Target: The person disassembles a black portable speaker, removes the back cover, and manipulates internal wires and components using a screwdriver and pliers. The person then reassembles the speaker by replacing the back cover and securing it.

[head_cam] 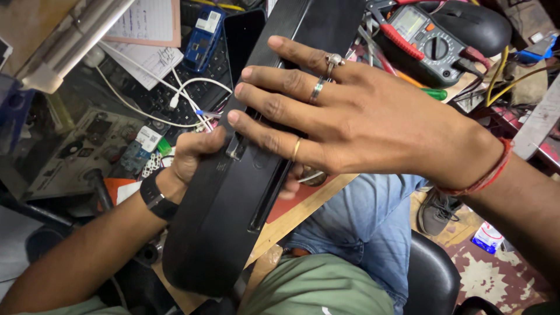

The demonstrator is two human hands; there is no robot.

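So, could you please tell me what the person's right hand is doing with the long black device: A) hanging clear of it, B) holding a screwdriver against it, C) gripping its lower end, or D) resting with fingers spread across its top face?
D: the right hand lies flat with fingers spread across the black device, while the left hand grips its edge from beneath.

Your left hand [195,154] grips the black device casing [233,192] from below, thumb beside its slot. Your right hand [350,122] lies across the casing, fingertips [240,89] at its left edge. A multimeter [429,44] sits beyond your right knuckles.
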